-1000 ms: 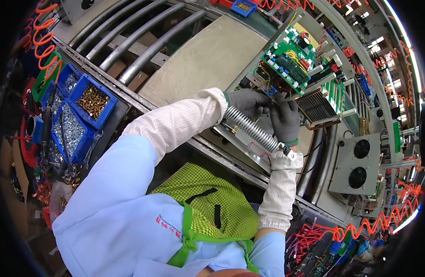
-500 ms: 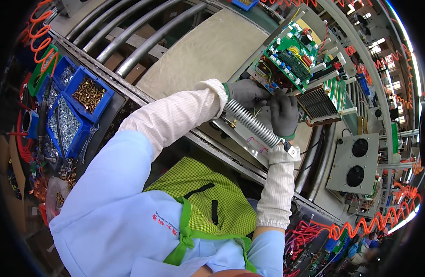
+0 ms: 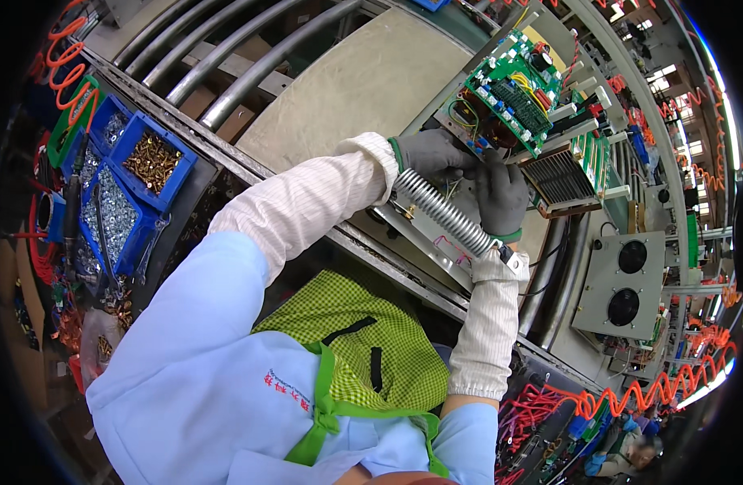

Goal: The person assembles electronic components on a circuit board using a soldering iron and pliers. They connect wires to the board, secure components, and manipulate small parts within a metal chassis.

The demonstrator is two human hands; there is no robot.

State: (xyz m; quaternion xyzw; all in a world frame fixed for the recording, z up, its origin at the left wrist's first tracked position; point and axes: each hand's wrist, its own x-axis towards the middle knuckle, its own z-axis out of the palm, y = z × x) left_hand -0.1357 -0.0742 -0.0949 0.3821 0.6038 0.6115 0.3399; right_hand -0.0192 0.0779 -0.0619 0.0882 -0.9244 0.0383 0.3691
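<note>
My left hand (image 3: 433,153), in a dark grey glove, reaches into a metal chassis beneath a green circuit board (image 3: 513,101). Its fingers are bent inward, and their tips are hidden. Close beside it, my right hand (image 3: 502,196), gloved the same way, has its fingers curled together against the same spot; whatever they pinch cannot be made out. Thin coloured wires (image 3: 460,113) run beside the board, just beyond my left fingers. In front of my hands a large coil spring (image 3: 444,214) stretches slantwise from near my left wrist to my right cuff.
Blue bins of brass screws (image 3: 153,162) and silver fasteners (image 3: 109,214) stand at the left. Metal rollers (image 3: 262,65) flank a beige board (image 3: 339,89). At right are a finned heatsink (image 3: 561,179) and a grey panel with two fans (image 3: 622,283). A person (image 3: 630,453) is at lower right.
The view has shifted slightly. Both hands stay together at the chassis, with only small finger movement. Another person has come into sight at the lower right.
</note>
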